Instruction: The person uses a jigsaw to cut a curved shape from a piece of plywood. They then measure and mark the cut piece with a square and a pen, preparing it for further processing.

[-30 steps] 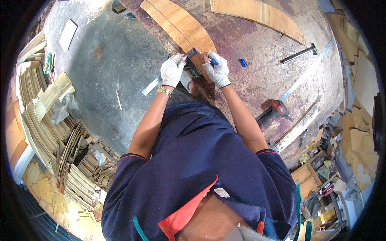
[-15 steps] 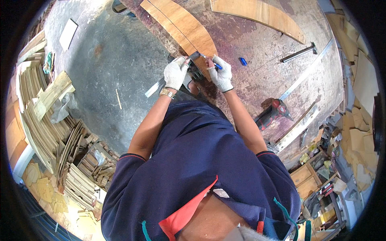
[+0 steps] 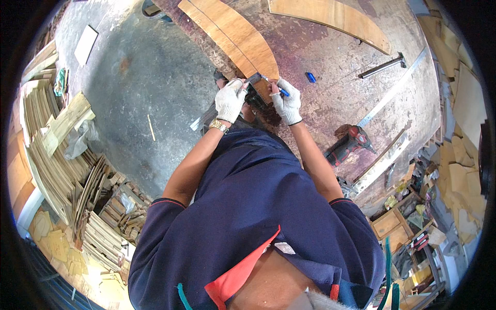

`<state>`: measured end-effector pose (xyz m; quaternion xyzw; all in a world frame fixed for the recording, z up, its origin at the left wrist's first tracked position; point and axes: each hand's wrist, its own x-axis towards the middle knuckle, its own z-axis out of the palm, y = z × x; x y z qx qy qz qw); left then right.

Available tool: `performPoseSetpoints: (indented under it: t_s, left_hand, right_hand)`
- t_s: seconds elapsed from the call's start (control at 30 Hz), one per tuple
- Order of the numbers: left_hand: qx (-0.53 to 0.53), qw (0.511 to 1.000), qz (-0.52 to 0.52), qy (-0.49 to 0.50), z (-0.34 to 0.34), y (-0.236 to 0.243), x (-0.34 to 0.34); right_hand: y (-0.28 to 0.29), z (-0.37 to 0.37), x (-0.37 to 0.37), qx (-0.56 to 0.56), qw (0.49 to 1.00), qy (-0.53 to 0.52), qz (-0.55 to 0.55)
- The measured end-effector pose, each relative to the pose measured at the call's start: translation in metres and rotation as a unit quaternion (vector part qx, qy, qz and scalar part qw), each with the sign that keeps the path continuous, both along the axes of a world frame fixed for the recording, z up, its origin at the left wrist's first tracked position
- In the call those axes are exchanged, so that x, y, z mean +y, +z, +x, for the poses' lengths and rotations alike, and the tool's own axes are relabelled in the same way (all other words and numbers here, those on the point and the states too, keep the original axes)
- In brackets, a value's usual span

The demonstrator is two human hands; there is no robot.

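Observation:
A curved plywood board with a dark line along its length reaches toward me from the far side. My left hand, in a white glove with bare fingertips, is closed around a dark-ended tool that lies against the near part of the board. Its exact kind is partly hidden by the fingers. My right hand, gloved the same way, pinches a blue pen, its tip at the board beside the tool's dark end. A blue pen cap lies to the right.
Another curved plywood piece lies at the far right. Nearer are a hammer, a long metal ruler and a red-and-black power tool. Stacked curved wood strips stand at left, with a thin stick on the floor.
Both hands have shifted slightly toward me and to the right. The tool's dark end and the pen have moved a little nearer along the board, still held.

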<state>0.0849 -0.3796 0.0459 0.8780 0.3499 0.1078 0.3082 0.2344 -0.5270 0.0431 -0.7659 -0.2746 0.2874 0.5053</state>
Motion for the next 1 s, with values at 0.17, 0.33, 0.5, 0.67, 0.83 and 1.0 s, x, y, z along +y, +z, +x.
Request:
performPoseSetpoints:
  t_s: [0.17,0.33,0.5,0.67,0.83,1.0]
  left_hand:
    - [0.015,0.999,-0.036,0.017,0.003,0.010,-0.003]
    - [0.032,0.999,-0.035,0.021,0.004,0.009,-0.002]
    - [0.001,1.000,-0.014,0.019,0.008,0.001,0.053]
    - [0.004,1.000,-0.007,-0.010,0.018,-0.010,0.140]
    - [-0.015,1.000,0.002,-0.004,0.023,-0.016,0.151]
    - [-0.014,1.000,-0.014,-0.005,0.021,-0.019,0.152]
  right_hand:
    - [-0.007,-0.013,-0.005,-0.119,0.967,-0.207,0.092]
    - [-0.001,-0.034,-0.002,-0.068,0.976,-0.205,0.035]
    - [0.001,-0.019,0.041,-0.074,0.984,-0.157,0.046]
    - [0.006,0.019,0.102,0.034,0.991,-0.081,0.100]
    - [0.006,0.049,0.134,0.095,0.989,-0.025,0.115]
    - [0.011,0.043,0.150,0.114,0.989,-0.010,0.097]
